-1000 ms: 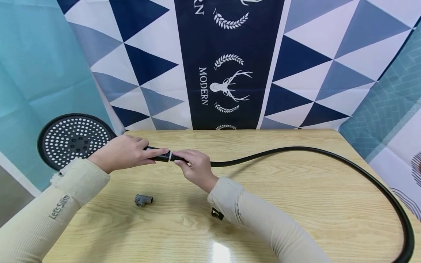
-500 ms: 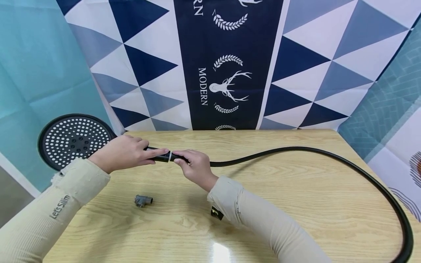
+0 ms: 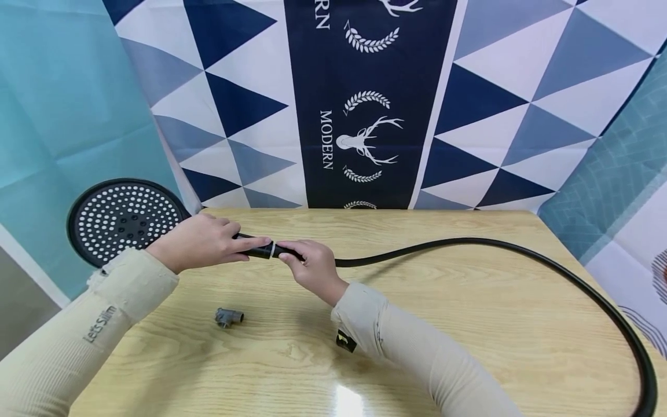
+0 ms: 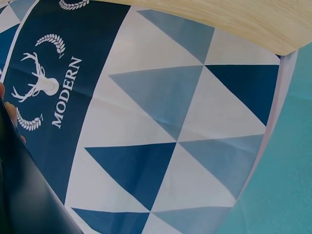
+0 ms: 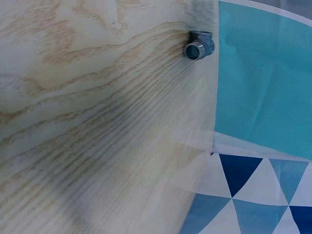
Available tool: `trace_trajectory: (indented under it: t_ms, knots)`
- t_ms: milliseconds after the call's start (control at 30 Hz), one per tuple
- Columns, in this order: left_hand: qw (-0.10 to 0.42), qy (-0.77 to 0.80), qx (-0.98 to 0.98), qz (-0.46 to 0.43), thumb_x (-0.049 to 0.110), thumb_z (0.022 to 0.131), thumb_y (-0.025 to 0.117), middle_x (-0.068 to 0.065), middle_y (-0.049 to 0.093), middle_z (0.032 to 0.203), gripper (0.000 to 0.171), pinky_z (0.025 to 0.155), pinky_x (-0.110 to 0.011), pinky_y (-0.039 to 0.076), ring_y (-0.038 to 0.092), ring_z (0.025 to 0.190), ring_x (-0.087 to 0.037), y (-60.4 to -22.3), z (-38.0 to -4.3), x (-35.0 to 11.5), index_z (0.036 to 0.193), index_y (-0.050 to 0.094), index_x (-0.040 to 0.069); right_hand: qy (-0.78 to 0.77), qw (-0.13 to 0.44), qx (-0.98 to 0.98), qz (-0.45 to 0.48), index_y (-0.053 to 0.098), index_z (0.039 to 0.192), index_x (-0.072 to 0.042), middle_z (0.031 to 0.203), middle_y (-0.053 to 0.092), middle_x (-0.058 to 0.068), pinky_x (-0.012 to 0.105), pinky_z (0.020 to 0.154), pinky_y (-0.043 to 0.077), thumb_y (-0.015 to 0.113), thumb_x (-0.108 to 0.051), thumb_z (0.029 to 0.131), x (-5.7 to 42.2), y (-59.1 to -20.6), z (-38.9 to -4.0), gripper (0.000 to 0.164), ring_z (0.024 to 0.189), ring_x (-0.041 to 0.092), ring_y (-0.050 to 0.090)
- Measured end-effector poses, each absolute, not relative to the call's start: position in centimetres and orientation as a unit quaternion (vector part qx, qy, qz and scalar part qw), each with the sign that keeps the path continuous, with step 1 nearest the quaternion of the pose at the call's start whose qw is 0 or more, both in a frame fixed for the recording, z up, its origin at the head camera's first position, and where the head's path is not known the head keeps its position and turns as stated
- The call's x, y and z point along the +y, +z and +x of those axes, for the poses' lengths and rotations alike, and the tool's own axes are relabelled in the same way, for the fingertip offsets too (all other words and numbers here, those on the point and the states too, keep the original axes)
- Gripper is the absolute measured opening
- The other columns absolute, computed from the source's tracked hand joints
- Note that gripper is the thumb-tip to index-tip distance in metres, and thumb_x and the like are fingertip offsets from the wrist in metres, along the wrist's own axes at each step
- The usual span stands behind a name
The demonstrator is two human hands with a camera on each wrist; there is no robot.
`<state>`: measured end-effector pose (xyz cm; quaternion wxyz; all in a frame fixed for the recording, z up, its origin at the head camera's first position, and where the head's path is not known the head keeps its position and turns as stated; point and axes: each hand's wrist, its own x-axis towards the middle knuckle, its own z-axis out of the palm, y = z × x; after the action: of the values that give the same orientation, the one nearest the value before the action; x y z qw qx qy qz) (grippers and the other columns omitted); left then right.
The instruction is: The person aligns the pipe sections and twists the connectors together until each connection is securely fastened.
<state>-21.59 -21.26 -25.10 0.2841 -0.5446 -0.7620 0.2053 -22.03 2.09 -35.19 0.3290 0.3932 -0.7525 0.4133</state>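
A black shower head (image 3: 127,220) with a round face full of pale nozzles is at the left in the head view. My left hand (image 3: 200,242) grips its handle (image 3: 260,249), index finger stretched along it toward the end. Close beside it my right hand (image 3: 314,267) grips the end of a black hose (image 3: 406,252), thumb and fingers round it. A thin pale ring (image 3: 272,250) shows where handle and hose meet. In the left wrist view, the dark back of the shower head (image 4: 29,195) fills the lower left corner, with fingertips (image 4: 10,112) above it.
On the wooden table (image 3: 443,324) lies a small grey pipe fitting (image 3: 228,317), nearer to me than the hands; the right wrist view shows the fitting (image 5: 197,46) too. The hose curves round to the right edge. A patterned curtain (image 3: 250,116) hangs behind the table.
The head view has shifted slightly, so everything sits a little further right and lower. Both hands keep their grips on the handle and hose; the fitting has not moved on the table.
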Motion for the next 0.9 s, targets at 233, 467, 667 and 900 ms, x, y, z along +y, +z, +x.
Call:
trace_trajectory:
  t_ms: [233, 467, 667, 900]
  knots:
    - [0.272, 0.217, -0.77, -0.534, 0.044, 0.103, 0.003, -0.004, 0.045, 0.062, 0.069, 0.043, -0.025, 0.033, 0.029, 0.045, -0.012, -25.02, -21.46, -21.12, 0.128, 0.063, 0.021, 0.427, 0.362, -0.721, 0.408, 0.071, 0.103, 0.003, 0.1, 0.069, 0.015, 0.023, 0.078, 0.053, 0.082, -0.008, 0.073, 2.11, -35.58, -21.99, 0.033, 0.091, 0.023, 0.068]
    - [0.28, 0.207, -0.769, -0.537, 0.044, 0.103, 0.009, -0.004, 0.045, 0.063, 0.063, 0.043, -0.026, 0.032, 0.028, 0.045, -0.012, -25.0, -21.15, -21.21, 0.128, 0.062, 0.02, 0.404, 0.419, -0.699, 0.415, 0.074, 0.094, 0.002, 0.093, 0.07, 0.013, 0.02, 0.079, 0.052, 0.083, -0.001, 0.07, 1.68, -35.65, -22.01, 0.025, 0.085, 0.02, 0.069]
    - [0.306, 0.203, -0.756, -0.541, 0.043, 0.104, 0.007, -0.004, 0.045, 0.061, 0.065, 0.043, -0.027, 0.03, 0.031, 0.044, -0.013, -25.2, -21.35, -21.28, 0.124, 0.065, 0.021, 0.397, 0.439, -0.693, 0.412, 0.075, 0.091, 0.001, 0.091, 0.072, 0.014, 0.023, 0.08, 0.052, 0.084, 0.0, 0.067, 1.54, -35.79, -22.05, 0.026, 0.085, 0.022, 0.07]
    - [0.312, 0.207, -0.754, -0.539, 0.045, 0.104, 0.008, -0.003, 0.045, 0.061, 0.064, 0.042, -0.026, 0.031, 0.034, 0.044, -0.013, -25.38, -21.61, -21.49, 0.124, 0.064, 0.023, 0.396, 0.442, -0.693, 0.41, 0.075, 0.088, 0.001, 0.087, 0.072, 0.013, 0.023, 0.077, 0.053, 0.085, -0.001, 0.067, 1.39, -35.7, -22.18, 0.024, 0.081, 0.022, 0.07]
